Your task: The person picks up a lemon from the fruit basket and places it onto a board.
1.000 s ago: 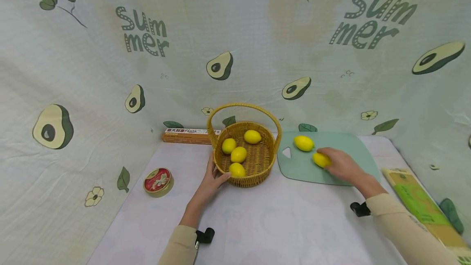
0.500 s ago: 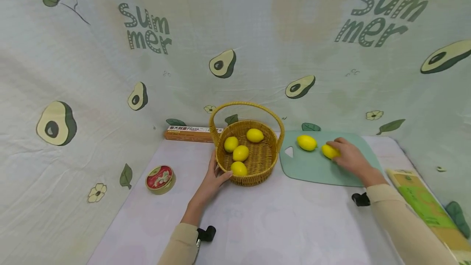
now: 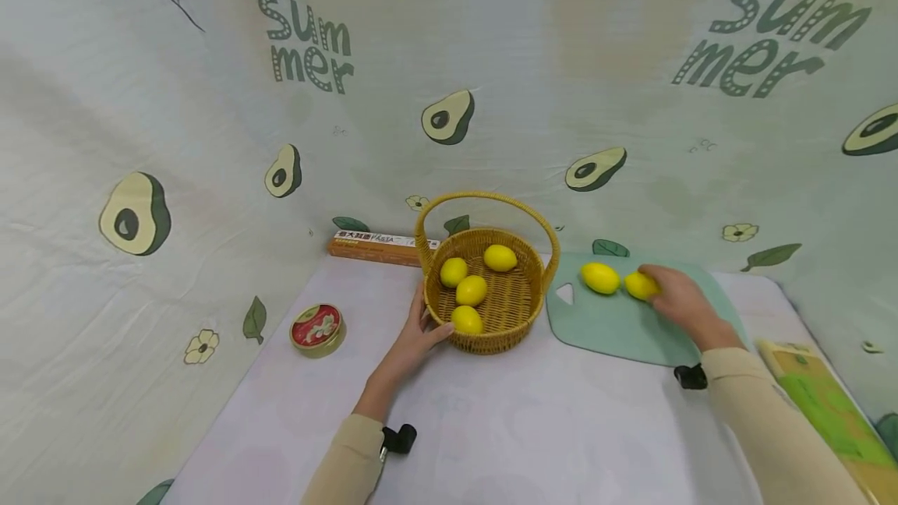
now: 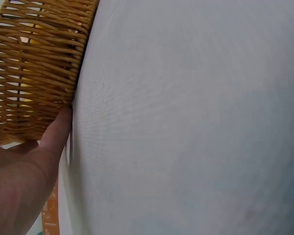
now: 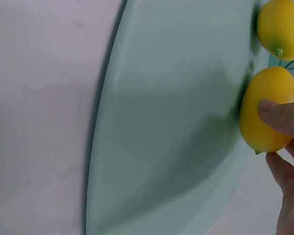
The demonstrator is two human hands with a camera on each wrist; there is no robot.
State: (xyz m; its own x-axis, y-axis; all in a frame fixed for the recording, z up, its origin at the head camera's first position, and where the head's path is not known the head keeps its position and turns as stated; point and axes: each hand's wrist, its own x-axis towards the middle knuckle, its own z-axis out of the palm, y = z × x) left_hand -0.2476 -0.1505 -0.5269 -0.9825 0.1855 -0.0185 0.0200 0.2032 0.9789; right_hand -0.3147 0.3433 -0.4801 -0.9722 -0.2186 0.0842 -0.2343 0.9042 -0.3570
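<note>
A yellow lemon [image 3: 641, 285] is held in my right hand [image 3: 684, 306] over the pale green cutting board [image 3: 631, 333]. In the right wrist view the thumb lies on this lemon's side, with other fingers at its end. Beside it a second lemon [image 3: 600, 278] rests on the board. My left hand [image 3: 410, 349] touches the woven basket [image 3: 491, 342] at its left front side, fingers spread against the outside. The left wrist view shows one straight finger against the wicker wall [image 4: 39, 63], low near the table. Several lemons [image 3: 471, 291] lie inside the basket under its tall handle.
A round red-topped tin [image 3: 318, 330] stands on the table at the left. Behind the basket lies a long orange pasta box [image 3: 379, 248]. A green and yellow package [image 3: 828, 411] is at the right edge. Patterned cloth [image 3: 526, 100] hangs behind.
My right hand has shifted the lemon rightward and farther back on the board, near the other lemon. The left hand stays at the basket. The head view has turned slightly.
</note>
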